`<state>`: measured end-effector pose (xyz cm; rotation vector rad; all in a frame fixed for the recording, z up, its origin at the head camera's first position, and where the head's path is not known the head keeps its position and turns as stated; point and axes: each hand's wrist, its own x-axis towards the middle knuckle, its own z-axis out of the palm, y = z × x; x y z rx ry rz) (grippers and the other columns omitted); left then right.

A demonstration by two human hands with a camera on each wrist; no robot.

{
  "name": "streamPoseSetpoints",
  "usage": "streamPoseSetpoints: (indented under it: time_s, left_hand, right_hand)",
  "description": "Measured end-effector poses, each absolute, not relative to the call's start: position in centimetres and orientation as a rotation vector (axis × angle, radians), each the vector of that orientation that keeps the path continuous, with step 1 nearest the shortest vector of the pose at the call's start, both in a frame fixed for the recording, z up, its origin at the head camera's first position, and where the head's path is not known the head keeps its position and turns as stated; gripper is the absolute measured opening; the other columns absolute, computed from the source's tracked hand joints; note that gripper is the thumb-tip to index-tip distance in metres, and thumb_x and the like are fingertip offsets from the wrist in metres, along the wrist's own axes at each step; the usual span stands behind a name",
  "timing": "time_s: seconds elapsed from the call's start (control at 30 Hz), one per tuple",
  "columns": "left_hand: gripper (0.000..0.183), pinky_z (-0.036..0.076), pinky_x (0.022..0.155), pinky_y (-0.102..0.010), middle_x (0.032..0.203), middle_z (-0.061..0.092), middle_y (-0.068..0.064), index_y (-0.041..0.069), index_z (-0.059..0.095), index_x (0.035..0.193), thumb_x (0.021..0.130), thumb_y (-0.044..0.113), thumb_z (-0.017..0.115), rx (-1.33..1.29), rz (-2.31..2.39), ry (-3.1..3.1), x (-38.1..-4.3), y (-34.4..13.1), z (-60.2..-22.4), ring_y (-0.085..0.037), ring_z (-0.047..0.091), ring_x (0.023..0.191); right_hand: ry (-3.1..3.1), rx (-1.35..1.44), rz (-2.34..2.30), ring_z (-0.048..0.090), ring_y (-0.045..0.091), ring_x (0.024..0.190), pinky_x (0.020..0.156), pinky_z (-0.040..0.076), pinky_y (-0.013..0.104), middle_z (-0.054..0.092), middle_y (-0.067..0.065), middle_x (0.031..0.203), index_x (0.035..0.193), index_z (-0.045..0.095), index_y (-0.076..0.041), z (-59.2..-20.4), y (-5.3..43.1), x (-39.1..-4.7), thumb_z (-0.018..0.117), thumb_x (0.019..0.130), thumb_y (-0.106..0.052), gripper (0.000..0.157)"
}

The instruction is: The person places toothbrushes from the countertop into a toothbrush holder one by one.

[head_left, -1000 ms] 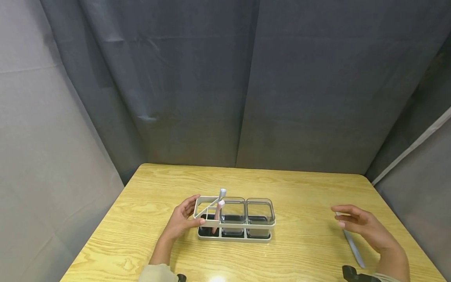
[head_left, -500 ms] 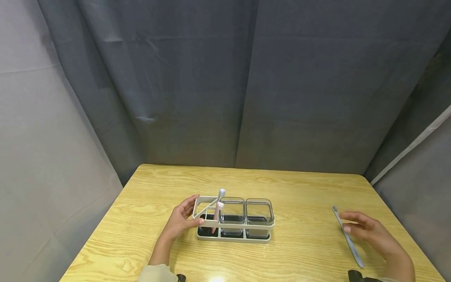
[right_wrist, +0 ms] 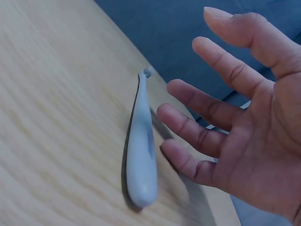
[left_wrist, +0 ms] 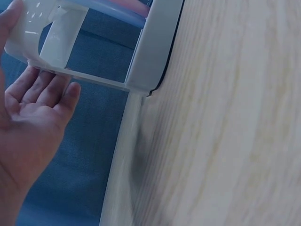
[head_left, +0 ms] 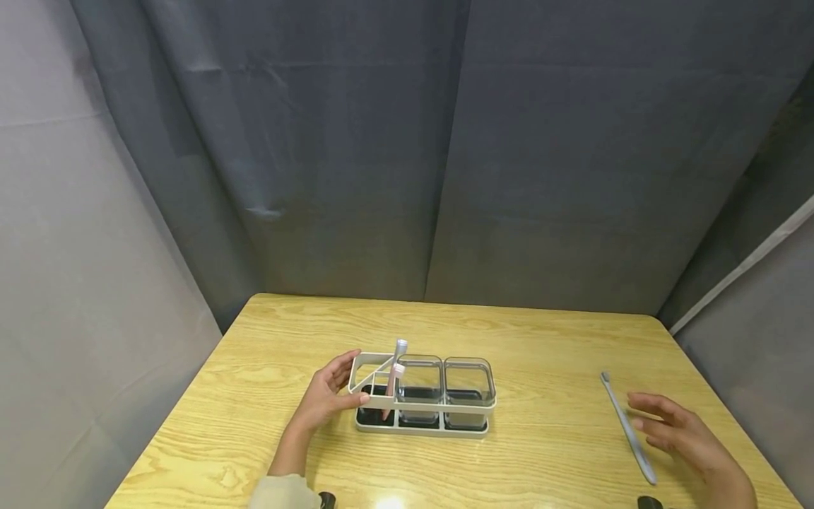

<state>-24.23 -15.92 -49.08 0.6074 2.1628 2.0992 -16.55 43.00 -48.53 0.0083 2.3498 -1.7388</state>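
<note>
My left hand [head_left: 326, 401] holds the left end of a pale toothbrush holder [head_left: 439, 408], thumb on its front rim and fingers behind. In the left wrist view the fingers touch the holder's frame [left_wrist: 155, 44]. A pink toothbrush [head_left: 391, 385] and a bluish one [head_left: 400, 348] stand tilted in its left part. Two clear cups fill the other places, the right cup [head_left: 470, 362] at the end. A grey-blue toothbrush [head_left: 628, 430] lies on the table at right. Beside it, apart from it, is my right hand [head_left: 687, 440], its fingers spread and holding nothing in the right wrist view.
The wooden table [head_left: 540, 353] has a far edge against a dark grey curtain [head_left: 343, 177]. A lighter curtain [head_left: 108, 247] hangs on the left, and another grey one [head_left: 763, 339] is close to the table's right edge.
My right hand has moved rightward and nearer to me, from above the grey-blue toothbrush to beside it, so its head now shows. My left hand and the toothbrush holder look unmoved.
</note>
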Motion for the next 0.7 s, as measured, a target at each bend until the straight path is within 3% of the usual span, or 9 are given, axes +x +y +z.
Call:
streamPoseSetpoints:
  time_s: [0.13,0.27,0.4,0.47,0.63,0.7]
  left_hand:
    - [0.077,0.024,0.106,-0.044,0.137,0.043,-0.019,0.001,0.039,0.139,0.073,0.001,0.078,0.609,2.100,2.146,-24.1,-15.8,-48.7,-0.033,0.037,0.128]
    - [0.078,0.025,0.106,-0.043,0.136,0.045,-0.016,0.003,0.039,0.139,0.072,0.002,0.079,0.607,2.111,2.163,-24.5,-15.9,-49.5,-0.030,0.039,0.127]
    - [0.079,0.025,0.106,-0.041,0.137,0.045,-0.014,0.002,0.039,0.139,0.071,0.003,0.080,0.609,2.115,2.156,-24.5,-15.9,-49.4,-0.029,0.039,0.127]
    - [0.079,0.026,0.106,-0.040,0.137,0.045,-0.013,0.004,0.040,0.139,0.071,0.004,0.080,0.605,2.114,2.155,-24.5,-15.9,-49.5,-0.028,0.040,0.127]
    - [0.078,0.026,0.106,-0.039,0.137,0.045,-0.013,0.005,0.041,0.138,0.071,0.005,0.080,0.598,2.112,2.152,-24.4,-16.0,-49.4,-0.028,0.039,0.127]
    - [0.078,0.026,0.106,-0.039,0.137,0.044,-0.014,0.004,0.041,0.139,0.071,0.004,0.080,0.603,2.114,2.149,-24.4,-16.0,-49.4,-0.028,0.039,0.127]
  right_hand:
    - [2.302,0.020,-1.767,0.052,-0.002,0.103,0.085,0.048,0.035,0.049,-0.018,0.120,0.142,0.031,-0.002,-49.0,43.3,-16.5,0.049,0.098,-0.019,0.051]
    - [2.281,-0.016,-1.773,0.054,0.001,0.103,0.084,0.049,0.037,0.050,-0.015,0.121,0.142,0.031,-0.003,-49.2,43.3,-16.8,0.050,0.097,-0.018,0.051]
    - [2.288,-0.044,-1.751,0.058,0.008,0.101,0.083,0.050,0.041,0.049,0.007,0.127,0.143,0.035,-0.008,-49.7,43.4,-17.3,0.053,0.096,-0.016,0.051]
    - [2.268,-0.027,-1.759,0.059,0.011,0.100,0.083,0.049,0.043,0.047,0.012,0.127,0.142,0.038,-0.017,-50.1,43.5,-17.6,0.054,0.095,-0.016,0.050]
    - [2.139,0.020,-1.870,0.059,0.016,0.099,0.085,0.049,0.040,0.050,0.000,0.118,0.124,0.048,-0.040,-51.0,43.8,-18.0,0.056,0.093,-0.012,0.042]
    - [2.145,0.022,-1.875,0.060,0.017,0.098,0.083,0.050,0.037,0.050,-0.002,0.116,0.123,0.048,-0.040,-51.2,43.8,-18.1,0.057,0.093,-0.011,0.043]
